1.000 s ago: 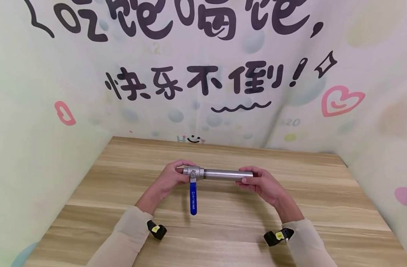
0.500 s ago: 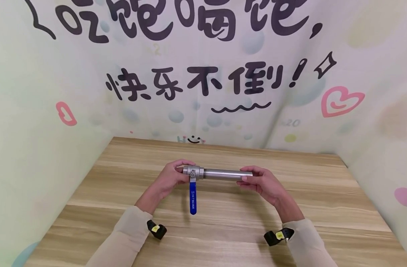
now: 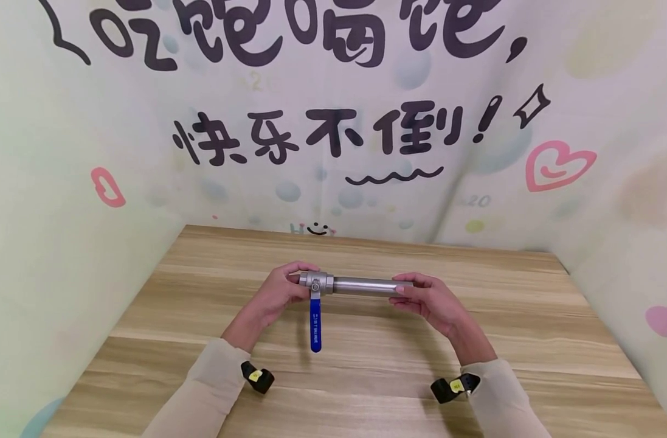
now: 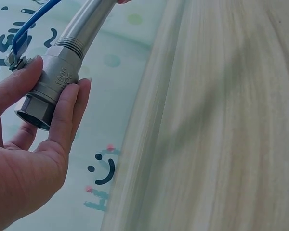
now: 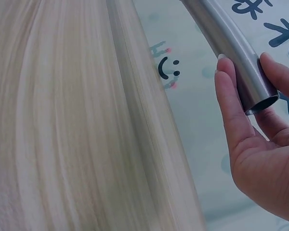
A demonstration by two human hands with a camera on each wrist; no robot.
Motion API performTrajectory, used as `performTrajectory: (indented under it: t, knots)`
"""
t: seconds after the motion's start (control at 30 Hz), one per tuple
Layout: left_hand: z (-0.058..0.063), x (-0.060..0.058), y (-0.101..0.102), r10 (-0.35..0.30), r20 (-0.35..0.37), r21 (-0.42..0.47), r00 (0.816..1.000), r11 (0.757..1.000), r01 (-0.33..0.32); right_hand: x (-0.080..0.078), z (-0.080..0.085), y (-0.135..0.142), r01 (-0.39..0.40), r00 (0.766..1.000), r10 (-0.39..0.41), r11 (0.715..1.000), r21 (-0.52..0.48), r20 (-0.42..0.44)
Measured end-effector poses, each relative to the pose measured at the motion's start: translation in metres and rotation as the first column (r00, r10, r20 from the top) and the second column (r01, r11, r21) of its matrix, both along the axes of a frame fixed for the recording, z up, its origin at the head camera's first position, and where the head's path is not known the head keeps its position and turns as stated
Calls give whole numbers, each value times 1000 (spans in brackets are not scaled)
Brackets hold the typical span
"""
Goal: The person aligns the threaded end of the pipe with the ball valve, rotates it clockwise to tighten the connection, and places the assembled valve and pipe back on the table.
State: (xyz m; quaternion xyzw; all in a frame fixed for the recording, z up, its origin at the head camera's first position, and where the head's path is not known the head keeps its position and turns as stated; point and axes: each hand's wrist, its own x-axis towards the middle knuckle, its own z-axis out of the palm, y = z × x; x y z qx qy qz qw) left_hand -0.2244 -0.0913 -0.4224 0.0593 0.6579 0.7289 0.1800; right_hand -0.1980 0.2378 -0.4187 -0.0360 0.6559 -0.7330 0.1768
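My left hand [image 3: 278, 294] grips a steel ball valve [image 3: 320, 282] between thumb and fingers. Its blue lever handle [image 3: 315, 325] points toward me, square to the pipe. A straight metal pipe [image 3: 366, 286] joins the valve's right side, with screw threads showing where they meet in the left wrist view. Around the pipe's far right end, my right hand [image 3: 431, 299] pinches with thumb and fingers. That pipe end [image 5: 262, 103] is hollow in the right wrist view. On the left, the valve's open hexagonal end [image 4: 36, 110] faces the left palm. Valve and pipe are held level above the table.
The wood-grain table [image 3: 355, 389] runs under both arms and carries their shadows. Behind it hangs a pale printed backdrop [image 3: 333, 201] with black lettering, and similar panels rise at both sides. A black wrist camera [image 3: 258, 377] sits at each sleeve.
Both hands keep their hold on the valve and pipe, which stay almost in place. The right fingers shift very slightly at the pipe's end.
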Motion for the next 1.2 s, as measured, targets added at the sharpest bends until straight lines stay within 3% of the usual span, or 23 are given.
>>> performTrajectory:
  t: [0.87,1.2]
  knots:
    - [-5,-1,2,-2,3,23,1000,1000,2,1,-5,1,22,999,-21,1000,-18,46]
    - [-6,-1,2,3,0,33,1000,999,-3,3,-5,4,-11,1000,14,996,-83,28]
